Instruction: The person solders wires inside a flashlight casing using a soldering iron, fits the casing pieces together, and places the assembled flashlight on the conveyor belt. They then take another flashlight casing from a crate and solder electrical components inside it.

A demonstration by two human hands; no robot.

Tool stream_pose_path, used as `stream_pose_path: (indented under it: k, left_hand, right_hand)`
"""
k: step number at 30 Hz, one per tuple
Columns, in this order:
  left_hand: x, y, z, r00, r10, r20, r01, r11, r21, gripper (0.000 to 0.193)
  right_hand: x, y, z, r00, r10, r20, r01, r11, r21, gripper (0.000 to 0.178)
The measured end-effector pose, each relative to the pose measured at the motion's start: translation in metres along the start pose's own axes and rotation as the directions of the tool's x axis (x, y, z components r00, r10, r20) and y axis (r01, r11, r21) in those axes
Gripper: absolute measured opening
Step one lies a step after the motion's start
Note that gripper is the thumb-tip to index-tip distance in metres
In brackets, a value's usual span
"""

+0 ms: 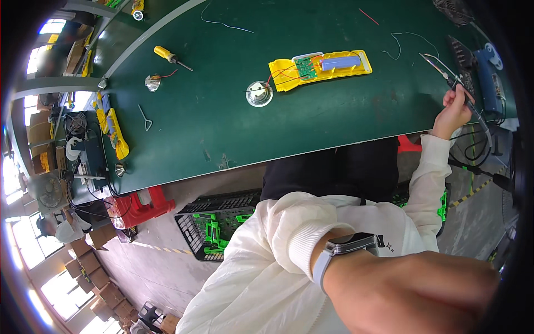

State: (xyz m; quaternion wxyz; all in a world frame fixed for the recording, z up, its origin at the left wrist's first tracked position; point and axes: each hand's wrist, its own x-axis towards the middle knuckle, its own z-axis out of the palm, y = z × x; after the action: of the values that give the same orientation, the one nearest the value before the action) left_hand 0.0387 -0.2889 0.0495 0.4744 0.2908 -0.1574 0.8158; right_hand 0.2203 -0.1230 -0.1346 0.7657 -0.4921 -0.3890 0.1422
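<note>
My right hand [453,114] is closed round a soldering iron [448,78] at the bench's right side, its tip pointing up and left. A metal tube runs alongside the iron. Large and close to the camera, my left hand [411,286] reaches across my body to the lower right, a grey-strapped watch on its wrist; its fingers are hidden. On the green bench [334,122] lies a yellow casing half [285,82] with a green circuit board [307,68] and a blue cylindrical battery [342,62]. Thin wires join it to a round silver lamp head [259,94].
To the left lie a yellow-handled screwdriver [165,54], another lamp head [152,83], a bent metal piece [146,118] and another yellow casing [115,133]. A blue soldering station [489,78] stands far right. Black crates [192,228] holding green parts sit below the bench.
</note>
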Motion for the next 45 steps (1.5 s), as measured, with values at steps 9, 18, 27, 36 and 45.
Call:
stream_pose_path:
  k: [9, 18, 27, 36, 45]
  left_hand:
    - [0.013, 0.011, -0.024, 0.975, -0.22, 0.01, 0.22, 0.975, 0.043, 0.022]
    - [-0.018, -0.005, -0.007, 0.993, -0.115, -0.012, 0.116, 0.99, 0.079, 0.016]
    - [-0.004, 0.019, -0.034, 0.976, -0.214, 0.045, 0.209, 0.974, 0.09, 0.01]
    - [0.024, 0.09, -0.11, 0.643, -0.659, 0.39, 0.462, 0.74, 0.489, 0.005]
    - [0.063, 0.108, -0.207, 0.835, -0.526, -0.16, -0.278, -0.655, 0.702, 0.053]
  right_hand:
    - [0.0, 0.003, -0.005, 1.0, 0.009, 0.012, -0.009, 0.999, 0.049, 0.015]
    - [0.0, 0.005, -0.011, 0.999, 0.018, 0.032, -0.02, 0.997, 0.069, 0.013]
    - [-0.002, 0.002, -0.008, 0.997, 0.076, -0.012, -0.075, 0.995, 0.073, 0.012]
    - [-0.01, -0.011, 0.002, 0.994, 0.101, -0.028, -0.1, 0.994, 0.041, 0.012]
    - [-0.01, -0.013, 0.002, 0.997, 0.078, 0.016, -0.079, 0.997, 0.016, 0.018]
